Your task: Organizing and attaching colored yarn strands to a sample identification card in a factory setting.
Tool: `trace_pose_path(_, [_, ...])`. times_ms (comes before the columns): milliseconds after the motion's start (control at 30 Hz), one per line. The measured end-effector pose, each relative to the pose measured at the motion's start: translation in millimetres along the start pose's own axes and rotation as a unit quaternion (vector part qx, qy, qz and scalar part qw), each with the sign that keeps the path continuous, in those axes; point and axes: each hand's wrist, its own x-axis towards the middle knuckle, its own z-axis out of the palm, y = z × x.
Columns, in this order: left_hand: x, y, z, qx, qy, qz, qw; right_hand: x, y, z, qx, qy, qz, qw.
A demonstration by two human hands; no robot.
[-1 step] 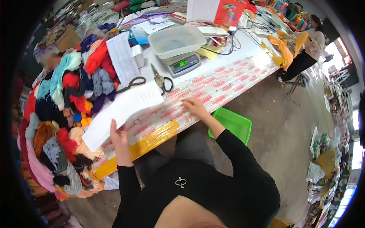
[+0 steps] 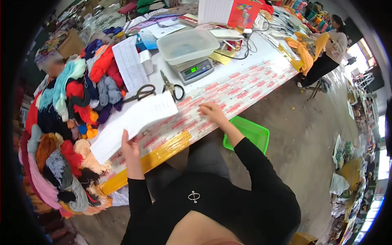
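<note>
My left hand [image 2: 130, 149] pinches the lower edge of a white printed paper sheet [image 2: 132, 118], thumb on top and the other fingers hidden beneath. The sheet is slightly bowed and lies slantwise over the table's left part. My right hand [image 2: 214, 113] is above the table's front edge, fingers loosely bent and apart, holding nothing. Past the sheet's far edge are black-handled scissors [image 2: 178, 92] and a second dark pair of scissors [image 2: 143, 92], partly covered by the sheet. A digital scale [image 2: 192, 72] carries a translucent plastic tub [image 2: 185, 48].
Heaped yarn hanks [image 2: 75, 157] in many colours crowd the left. A green plastic basket [image 2: 261, 134] stands below the table's front edge. Yellow tape [image 2: 153, 159] covers that edge. Another written sheet [image 2: 130, 65] lies near the scale. A person [image 2: 335, 45] stands at the far right.
The sheet and my left hand have shifted slightly to the right. My right hand has moved a little to the right too, still without anything in it.
</note>
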Motion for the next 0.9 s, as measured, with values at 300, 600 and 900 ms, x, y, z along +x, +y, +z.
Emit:
trace_pose_path(300, [6.2,-56.5,-7.4,0.125,0.052,0.017,0.991,110.2,-17.0,-179.5,0.072,0.219,-0.027,0.973])
trace_pose_path(600, [5.5,-65.9,-7.1,0.146,0.074,0.018,0.986,266.8,-40.9,-298.8,-0.159,0.338,0.057,0.926])
trace_pose_path(900, [-1.3,-60.7,-1.8,0.150,0.112,0.050,0.981,304.8,-26.1,-322.3,-0.553,0.282,0.018,0.784])
